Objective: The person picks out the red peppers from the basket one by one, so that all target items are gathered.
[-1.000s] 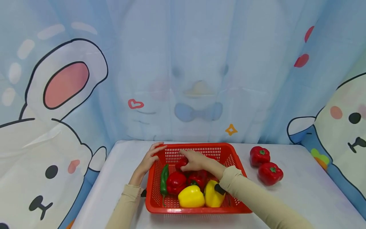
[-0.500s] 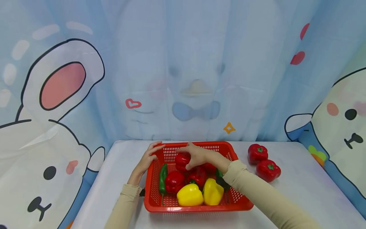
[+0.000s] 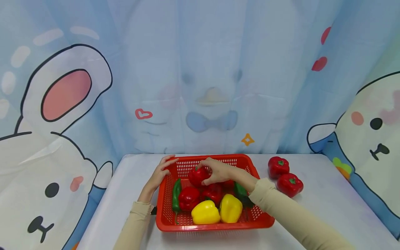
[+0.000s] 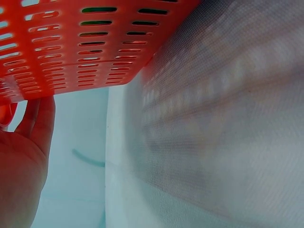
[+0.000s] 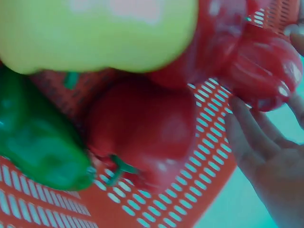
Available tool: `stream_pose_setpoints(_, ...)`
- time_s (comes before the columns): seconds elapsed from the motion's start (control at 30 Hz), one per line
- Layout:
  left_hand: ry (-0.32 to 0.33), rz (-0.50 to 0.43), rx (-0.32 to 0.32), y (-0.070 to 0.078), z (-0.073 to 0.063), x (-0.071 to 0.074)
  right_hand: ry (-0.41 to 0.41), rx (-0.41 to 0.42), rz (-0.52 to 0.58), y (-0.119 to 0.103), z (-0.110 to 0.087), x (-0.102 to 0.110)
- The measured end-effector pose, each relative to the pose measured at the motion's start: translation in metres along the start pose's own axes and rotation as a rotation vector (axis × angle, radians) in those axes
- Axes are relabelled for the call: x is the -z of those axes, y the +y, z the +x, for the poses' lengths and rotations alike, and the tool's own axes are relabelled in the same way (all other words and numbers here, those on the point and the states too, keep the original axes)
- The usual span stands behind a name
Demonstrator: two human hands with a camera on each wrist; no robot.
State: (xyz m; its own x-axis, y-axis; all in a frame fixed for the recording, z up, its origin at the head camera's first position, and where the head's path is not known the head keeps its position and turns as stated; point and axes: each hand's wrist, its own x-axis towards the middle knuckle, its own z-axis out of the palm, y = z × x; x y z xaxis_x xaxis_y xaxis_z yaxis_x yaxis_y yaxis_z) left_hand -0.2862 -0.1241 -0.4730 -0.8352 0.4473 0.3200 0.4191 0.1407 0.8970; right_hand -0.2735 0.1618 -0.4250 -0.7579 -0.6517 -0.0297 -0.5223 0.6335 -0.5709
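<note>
A red plastic basket (image 3: 215, 226) with slotted walls stands on the table, holding several peppers. My right hand (image 3: 217, 171) grips a red bell pepper (image 3: 197, 177) near the basket's back wall, thumb and fingers on either side of it, green stem up. In the right wrist view this pepper (image 5: 266, 69) is at the fingertips, beside other red peppers. My left hand (image 3: 160, 173) rests at the basket's back left corner, fingers reaching over the rim. In the left wrist view, the left hand's fingers (image 4: 43, 121) lie against the outer wall.
Also in the basket are a long green chili pepper (image 3: 176, 195), two yellow bell peppers (image 3: 205, 212), more red bell peppers (image 3: 189, 198) and a dark green pepper (image 3: 241, 192). Two red bell peppers (image 3: 290, 185) sit right of the basket. A printed curtain (image 3: 212, 69) hangs behind the white table (image 3: 131, 163).
My right hand has raised the red bell pepper slightly and turned it, so its stem now shows. My left hand stays at the corner. The head view has shifted a little.
</note>
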Motion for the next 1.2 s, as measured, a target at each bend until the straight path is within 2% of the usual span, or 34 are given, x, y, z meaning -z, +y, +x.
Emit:
stream_pose_setpoints(0.13, 0.0, -0.006, 0.002, 0.0, -0.001, 0.001, 0.042, 0.051, -0.016, 0.006, -0.002, -0.009)
stream_pose_setpoints(0.23, 0.005, 0.0, 0.005, 0.0, -0.002, 0.001, 0.032, 0.028, -0.044, 0.009, 0.0, -0.016)
stream_pose_setpoints(0.37, 0.004, 0.007, 0.015, 0.001, -0.002, -0.002, 0.079, -0.043, -0.077, 0.009, 0.006, -0.024)
stream_pose_setpoints(0.47, 0.004, -0.004, 0.021, 0.001, -0.002, -0.003, 0.088, -0.05, -0.065, 0.007, 0.013, -0.027)
stream_pose_setpoints(0.6, -0.003, -0.021, 0.009, -0.001, 0.0, -0.006, 0.036, -0.032, -0.061, 0.004, 0.02, -0.032)
stream_pose_setpoints(0.7, -0.009, -0.018, -0.015, -0.001, 0.001, -0.007, 0.066, -0.046, -0.067, 0.004, 0.024, -0.036)
stream_pose_setpoints(0.8, -0.007, -0.016, -0.016, 0.001, 0.001, -0.007, 0.118, -0.054, -0.064, 0.004, 0.026, -0.039)
stream_pose_setpoints(0.93, -0.004, -0.023, 0.023, 0.002, 0.001, -0.006, 0.151, -0.058, -0.061, 0.004, 0.026, -0.04)
stream_pose_setpoints(1.03, 0.001, -0.015, 0.039, 0.002, 0.0, -0.004, 0.154, -0.062, -0.054, 0.004, 0.024, -0.039)
stream_pose_setpoints(1.2, 0.013, 0.008, 0.028, 0.003, -0.002, -0.002, 0.129, -0.067, -0.082, 0.006, 0.02, -0.034)
